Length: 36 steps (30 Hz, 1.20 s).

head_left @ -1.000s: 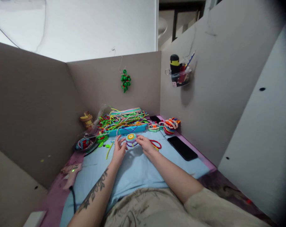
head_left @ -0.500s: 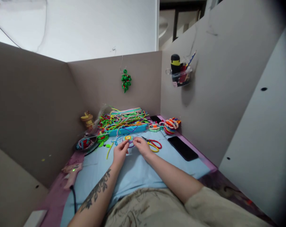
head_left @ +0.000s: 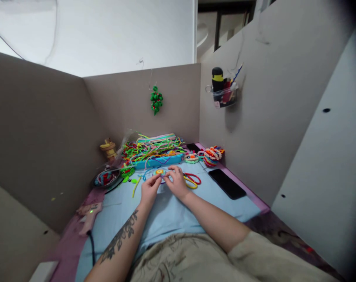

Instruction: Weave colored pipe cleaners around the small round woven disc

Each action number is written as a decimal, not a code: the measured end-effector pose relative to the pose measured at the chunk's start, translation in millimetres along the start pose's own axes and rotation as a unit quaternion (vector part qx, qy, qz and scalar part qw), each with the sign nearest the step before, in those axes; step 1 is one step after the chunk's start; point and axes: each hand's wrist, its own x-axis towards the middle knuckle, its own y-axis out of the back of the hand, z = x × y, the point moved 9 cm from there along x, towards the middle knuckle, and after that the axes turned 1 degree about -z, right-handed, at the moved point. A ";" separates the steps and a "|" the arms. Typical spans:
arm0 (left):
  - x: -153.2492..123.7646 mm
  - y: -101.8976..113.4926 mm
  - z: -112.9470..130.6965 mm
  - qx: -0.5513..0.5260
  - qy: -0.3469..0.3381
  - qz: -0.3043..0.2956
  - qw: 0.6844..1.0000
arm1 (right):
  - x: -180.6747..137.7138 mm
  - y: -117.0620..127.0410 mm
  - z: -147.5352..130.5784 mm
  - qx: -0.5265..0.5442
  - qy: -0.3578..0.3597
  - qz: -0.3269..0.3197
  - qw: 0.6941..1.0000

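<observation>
Between my hands lies a small round piece of coiled coloured cord (head_left: 159, 171), with a yellow and orange middle and purple at its edge. My left hand (head_left: 149, 192) pinches the near edge of this piece with thumb and forefinger. At its right edge, the thumb and forefinger of my right hand (head_left: 177, 185) are also pinched together, close to the left fingertips, with the other fingers raised. Just right of that hand are scissors (head_left: 193, 181) with red and yellow handles, their blades hidden behind it. A yellow cord (head_left: 136, 187) lies left of my left hand.
A blue tray (head_left: 157, 161) heaped with coloured cords (head_left: 151, 148) stands behind. A black phone (head_left: 227, 184) and braided cord figures (head_left: 213, 156) lie right. Left are a green figure (head_left: 127, 171), a round bowl (head_left: 107, 178) and a pink glue gun (head_left: 91, 217). Grey panels (head_left: 142, 98) enclose the table.
My right hand has shifted slightly left, its fingertips closer to the left ones and its other fingers lifted, now covering the scissors' blades. My left hand has barely moved.
</observation>
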 end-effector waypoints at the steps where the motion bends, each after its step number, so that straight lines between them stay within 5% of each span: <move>1: -0.4 0.1 -0.2 0.003 -0.001 0.001 1.000 | 0.0 0.2 0.6 -0.001 -0.003 0.004 1.000; 18: 0.9 14.3 3.1 0.053 -0.019 0.043 0.997 | 2.8 -16.4 37.4 0.149 -0.121 -0.040 0.981; 36: 4.2 1.3 -9.5 -0.001 0.017 -0.001 1.000 | -1.5 -18.7 46.1 0.192 -0.172 -0.032 0.966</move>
